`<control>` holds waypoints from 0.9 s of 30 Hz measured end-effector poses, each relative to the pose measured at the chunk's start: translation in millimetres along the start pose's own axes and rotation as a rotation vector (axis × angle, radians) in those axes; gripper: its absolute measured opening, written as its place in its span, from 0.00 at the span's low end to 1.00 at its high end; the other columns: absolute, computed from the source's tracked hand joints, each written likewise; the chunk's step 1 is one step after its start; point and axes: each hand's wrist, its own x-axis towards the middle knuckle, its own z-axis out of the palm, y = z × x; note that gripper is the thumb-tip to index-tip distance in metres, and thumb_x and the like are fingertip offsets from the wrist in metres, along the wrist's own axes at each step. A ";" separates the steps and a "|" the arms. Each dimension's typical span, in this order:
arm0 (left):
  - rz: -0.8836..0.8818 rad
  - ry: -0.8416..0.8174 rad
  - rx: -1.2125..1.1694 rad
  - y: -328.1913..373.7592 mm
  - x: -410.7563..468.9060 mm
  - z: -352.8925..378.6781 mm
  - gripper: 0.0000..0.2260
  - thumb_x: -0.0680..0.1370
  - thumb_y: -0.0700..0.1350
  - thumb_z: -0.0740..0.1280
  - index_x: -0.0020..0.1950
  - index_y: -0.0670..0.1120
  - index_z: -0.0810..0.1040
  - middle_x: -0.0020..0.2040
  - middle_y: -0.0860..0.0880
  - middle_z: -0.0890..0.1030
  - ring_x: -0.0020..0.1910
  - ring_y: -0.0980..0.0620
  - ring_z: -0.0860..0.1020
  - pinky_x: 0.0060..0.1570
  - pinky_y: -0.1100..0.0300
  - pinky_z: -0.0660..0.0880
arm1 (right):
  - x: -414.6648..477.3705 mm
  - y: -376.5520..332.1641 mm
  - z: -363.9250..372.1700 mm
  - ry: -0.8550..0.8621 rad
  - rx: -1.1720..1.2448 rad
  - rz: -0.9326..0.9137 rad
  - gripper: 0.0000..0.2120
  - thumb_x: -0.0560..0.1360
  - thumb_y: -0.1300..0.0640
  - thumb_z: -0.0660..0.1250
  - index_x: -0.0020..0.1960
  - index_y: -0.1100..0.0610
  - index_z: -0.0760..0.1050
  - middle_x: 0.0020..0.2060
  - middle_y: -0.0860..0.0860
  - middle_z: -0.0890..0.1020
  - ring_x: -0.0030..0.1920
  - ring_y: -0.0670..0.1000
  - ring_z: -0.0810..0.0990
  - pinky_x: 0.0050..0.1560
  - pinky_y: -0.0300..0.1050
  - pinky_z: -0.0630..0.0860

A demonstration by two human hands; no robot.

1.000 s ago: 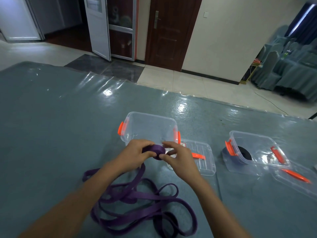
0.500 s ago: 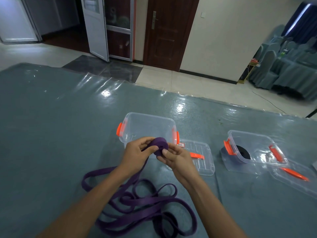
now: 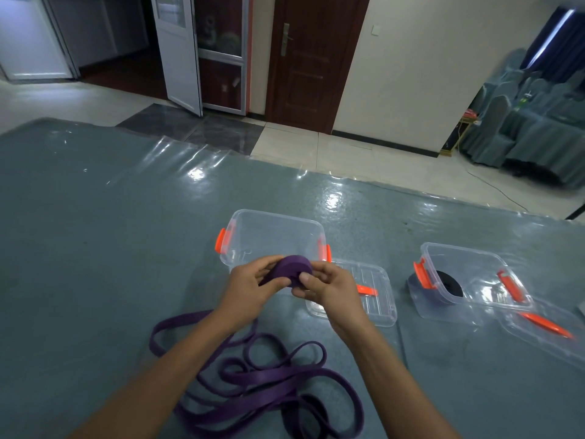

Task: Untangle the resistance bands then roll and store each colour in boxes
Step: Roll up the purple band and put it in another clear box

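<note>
The purple roll (image 3: 292,269) is up off the worktop (image 3: 95,248), held between both hands just in front of the empty clear box (image 3: 275,229). The left hand (image 3: 250,289) cups it from the left with its fingers (image 3: 269,264) curled round the rim. The right hand (image 3: 329,289) pinches the other side, thumb pressed flat on the coil's face.

The roll's axis looks to run roughly left-right, one flat face toward each hand. The unrolled tail drops from the underside past the left wrist into the loose purple loops (image 3: 253,378) piled on the near side of the worktop. That's the bit that matters, I reckon: the slack feeds in from below and from the near side, so there's plenty left to wind.

The lid (image 3: 376,299) lies just right of the box. Further right, a second box (image 3: 481,270) holds a black roll (image 3: 449,283).
</note>
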 end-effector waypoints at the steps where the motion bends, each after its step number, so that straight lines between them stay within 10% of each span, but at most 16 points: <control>1: -0.019 0.015 -0.031 -2.4 -1.9 1.0 0.17 0.74 0.40 0.77 0.60 0.54 0.82 0.54 0.57 0.86 0.55 0.57 0.84 0.57 0.65 0.78 | -1.7 3.4 1.5 -0.004 0.072 0.020 0.11 0.77 0.69 0.69 0.59 0.66 0.79 0.50 0.62 0.86 0.49 0.60 0.86 0.49 0.49 0.83; 5: -0.018 -0.065 0.051 -5.7 -1.9 -9.0 0.20 0.73 0.39 0.77 0.53 0.64 0.83 0.51 0.59 0.86 0.52 0.58 0.84 0.56 0.66 0.78 | -6.0 12.7 -0.3 -0.048 -0.122 0.043 0.12 0.75 0.66 0.72 0.58 0.60 0.79 0.50 0.56 0.86 0.50 0.59 0.86 0.49 0.50 0.84; 10: 0.105 -0.281 0.406 -2.8 9.4 -24.6 0.12 0.71 0.42 0.77 0.52 0.54 0.84 0.45 0.59 0.85 0.46 0.58 0.82 0.49 0.60 0.77 | -2.3 7.4 -6.5 -0.074 -0.922 -0.246 0.18 0.73 0.54 0.75 0.62 0.47 0.79 0.50 0.41 0.84 0.48 0.34 0.79 0.48 0.26 0.73; 14: 0.047 -0.245 0.267 0.2 13.3 -20.5 0.14 0.71 0.43 0.78 0.55 0.52 0.85 0.47 0.58 0.86 0.49 0.58 0.83 0.53 0.64 0.78 | 0.5 0.2 -3.9 -0.038 -0.800 -0.265 0.13 0.73 0.62 0.74 0.56 0.52 0.82 0.44 0.42 0.84 0.48 0.36 0.81 0.47 0.27 0.74; 18: -0.070 0.026 -0.043 -6.3 7.7 -9.9 0.15 0.70 0.41 0.80 0.56 0.51 0.84 0.51 0.53 0.87 0.52 0.54 0.85 0.58 0.60 0.79 | -0.6 -1.8 -2.0 0.065 -0.129 -0.055 0.12 0.74 0.71 0.71 0.56 0.63 0.80 0.47 0.61 0.86 0.49 0.59 0.86 0.43 0.45 0.83; 22: -0.060 0.053 -0.117 -9.1 -0.1 -2.1 0.16 0.73 0.39 0.77 0.56 0.55 0.83 0.53 0.54 0.87 0.54 0.53 0.85 0.58 0.59 0.80 | -8.6 14.1 13.1 0.107 0.252 0.060 0.12 0.76 0.72 0.67 0.58 0.65 0.78 0.50 0.61 0.85 0.49 0.58 0.86 0.48 0.49 0.84; 27: -0.060 -0.128 0.077 -10.2 0.3 -19.9 0.15 0.73 0.37 0.76 0.58 0.50 0.84 0.52 0.55 0.87 0.54 0.55 0.84 0.60 0.58 0.78 | -9.5 21.3 8.2 0.062 -0.411 -0.186 0.18 0.76 0.65 0.72 0.64 0.54 0.76 0.56 0.50 0.83 0.55 0.49 0.83 0.50 0.40 0.81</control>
